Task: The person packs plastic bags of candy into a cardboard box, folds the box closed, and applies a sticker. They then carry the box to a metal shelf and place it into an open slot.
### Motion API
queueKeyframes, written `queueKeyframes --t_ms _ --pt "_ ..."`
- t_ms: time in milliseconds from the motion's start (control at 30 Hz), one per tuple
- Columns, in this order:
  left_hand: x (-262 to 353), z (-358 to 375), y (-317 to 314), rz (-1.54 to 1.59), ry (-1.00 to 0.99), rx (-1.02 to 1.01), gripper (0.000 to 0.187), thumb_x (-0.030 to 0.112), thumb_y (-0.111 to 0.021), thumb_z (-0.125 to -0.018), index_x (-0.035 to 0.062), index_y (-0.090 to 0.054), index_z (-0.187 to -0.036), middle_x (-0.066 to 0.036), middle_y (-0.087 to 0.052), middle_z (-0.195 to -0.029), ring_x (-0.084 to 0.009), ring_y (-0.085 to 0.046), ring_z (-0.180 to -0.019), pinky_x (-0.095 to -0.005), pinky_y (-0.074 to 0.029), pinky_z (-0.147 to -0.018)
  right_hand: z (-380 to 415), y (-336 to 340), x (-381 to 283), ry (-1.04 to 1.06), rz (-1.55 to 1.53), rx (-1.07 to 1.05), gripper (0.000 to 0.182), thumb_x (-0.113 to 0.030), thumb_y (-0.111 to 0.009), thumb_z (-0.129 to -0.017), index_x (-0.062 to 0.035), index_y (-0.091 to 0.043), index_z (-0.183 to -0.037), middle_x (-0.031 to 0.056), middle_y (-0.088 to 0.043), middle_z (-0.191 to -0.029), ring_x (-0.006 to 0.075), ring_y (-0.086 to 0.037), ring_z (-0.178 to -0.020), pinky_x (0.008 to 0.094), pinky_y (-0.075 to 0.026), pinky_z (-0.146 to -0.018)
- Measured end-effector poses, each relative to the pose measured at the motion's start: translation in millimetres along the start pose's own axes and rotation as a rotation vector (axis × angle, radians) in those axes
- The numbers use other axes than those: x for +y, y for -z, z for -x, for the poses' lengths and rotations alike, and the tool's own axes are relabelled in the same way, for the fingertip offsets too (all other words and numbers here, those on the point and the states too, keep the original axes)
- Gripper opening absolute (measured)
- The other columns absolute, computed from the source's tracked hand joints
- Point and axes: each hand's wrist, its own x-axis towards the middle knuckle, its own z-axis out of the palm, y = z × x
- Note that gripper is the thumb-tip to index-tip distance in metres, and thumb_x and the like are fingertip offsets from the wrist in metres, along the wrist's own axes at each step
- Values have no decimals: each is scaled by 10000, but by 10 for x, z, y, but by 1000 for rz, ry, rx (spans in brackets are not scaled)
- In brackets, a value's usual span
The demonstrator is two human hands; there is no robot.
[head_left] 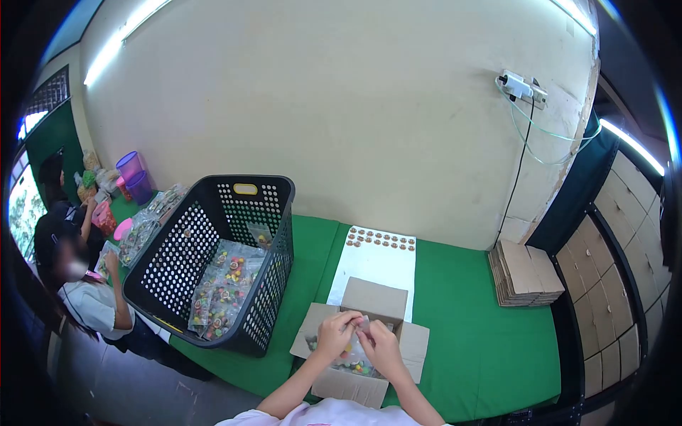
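Both hands meet above an open cardboard box (349,385) on the green table. My left hand (337,334) pinches the top of a small clear bag (352,349) with colourful pieces inside. From the other side my right hand (381,346) is closed on the same bag's top edge. Beneath the hands, more bags of colourful pieces lie in the box, partly hidden by my hands. The box's flaps are spread outward.
A black basket (277,284) holding filled bags stands left of the box. Behind the box lies a white sheet (376,264) with rows of round stickers. Flattened cartons (526,273) are stacked at right. Two people (96,305) are at the table's far left, near more bags.
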Motion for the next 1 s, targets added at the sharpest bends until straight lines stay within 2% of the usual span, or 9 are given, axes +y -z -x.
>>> queueKeyframes --t_ms 133,467,500,600,667,700,833,900,1000 --pt "35 -72 78 -32 -97 73 86 120 -615 -772 60 -650 -823 -79 -636 -728 -250 -601 -642 -322 -459 -584 -14 -20 -153 -59 -48 -28 154 -104 -561 -817 -5 -455 -765 149 -481 -716 347 -524 -636 414 -411 -550" --pt "-26 -252 131 54 -45 243 115 95 -586 -830 -15 -609 -807 -87 -605 -677 -153 -569 -609 -263 -447 -576 78 -68 -226 -31 -195 -31 108 -71 -553 -806 4 -480 -780 148 -499 -717 316 -531 -628 395 -423 -564" --pt "-53 -270 115 44 -63 258 109 96 -589 -825 -9 -609 -802 -93 -602 -672 -171 -574 -605 -271 -445 -571 91 -119 -179 -2 -236 17 124 -57 -579 -805 -2 -476 -765 79 -452 -660 160 -467 -534 283 -384 -491" --pt "-70 -252 48 118 -19 221 146 125 -593 -841 -17 -621 -825 -65 -602 -661 -140 -568 -607 -275 -448 -568 161 -118 -99 -130 -347 -32 102 -66 -579 -827 -8 -506 -785 39 -497 -666 102 -477 -554 257 -395 -505" --pt "-163 -223 -45 289 97 148 171 140 -592 -851 -26 -627 -832 -41 -601 -654 -117 -562 -615 -272 -450 -573 252 -166 108 -371 -624 -39 94 -79 -577 -841 -11 -526 -800 17 -525 -688 81 -488 -585 235 -410 -524" --pt "-329 -192 -90 353 115 47 253 196 -603 -855 -17 -602 -991 -59 -621 -811 -98 -560 -653 -259 -460 -620 306 -186 219 -496 -764 -46 92 -85 -576 -848 -13 -536 -807 6 -539 -699 70 -493 -601 225 -417 -534" --pt "-174 33 -168 319 35 -127 445 212 -631 -825 31 -478 -1202 -109 -564 -1079 -138 -591 -744 -273 -476 -714 313 48 444 -617 -944 70 127 -132 -512 -896 -23 -549 -950 58 -601 -900 160 -619 -801 258 -508 -677" --pt "-276 187 -260 241 -163 -229 541 210 -643 -810 64 -413 -1277 -126 -519 -1177 -174 -608 -793 -287 -484 -743 287 133 467 -639 -1090 114 152 -132 -487 -907 -23 -535 -1002 80 -599 -979 194 -626 -828 291 -525 -702" --pt "-399 327 -285 -87 -173 -353 514 197 -648 -797 85 -448 -1257 -136 -520 -1194 -243 -622 -877 -315 -497 -749 252 262 438 -655 -1190 143 194 -132 -465 -916 -18 -513 -1066 99 -585 -1062 226 -625 -848 324 -534 -724"
